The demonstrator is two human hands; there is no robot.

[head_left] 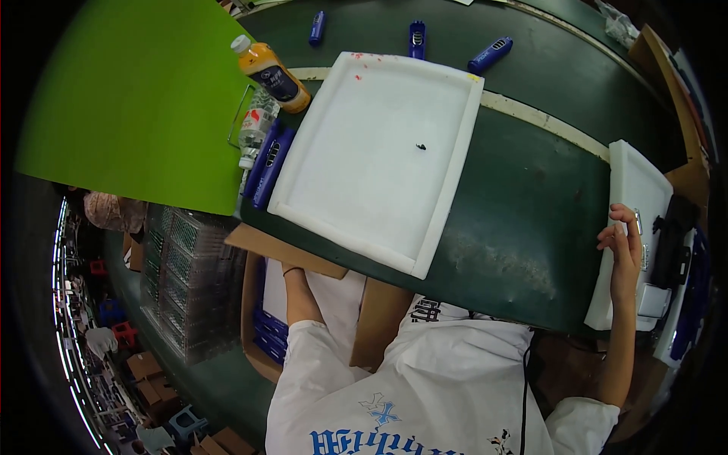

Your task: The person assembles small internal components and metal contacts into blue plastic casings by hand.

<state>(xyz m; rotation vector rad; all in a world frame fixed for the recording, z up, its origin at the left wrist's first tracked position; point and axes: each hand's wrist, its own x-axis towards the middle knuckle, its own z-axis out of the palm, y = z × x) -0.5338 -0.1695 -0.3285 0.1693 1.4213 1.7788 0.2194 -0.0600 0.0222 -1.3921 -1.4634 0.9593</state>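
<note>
My left forearm (301,299) reaches down into a cardboard box (373,322) below the table edge. A cardboard flap hides that hand's fingers and anything in them. Inside the box lie several blue plastic pieces (269,334) beside white sheeting. Over at the right, my right hand (624,241) is raised beside a white foam tray (620,171), fingers apart and slightly bent, with nothing seen in them. Small metal parts (644,256) lie in that tray, next to the hand. A larger white foam tray (349,241) rests mid-table, holding one small black piece (421,146).
Blue plastic casings (273,168) lie left of the large tray, and further ones (491,54) beyond it. An orange drink bottle (273,76) and a clear bottle (258,125) stand near a green panel (136,98). Wire crates (186,273) are stacked at left.
</note>
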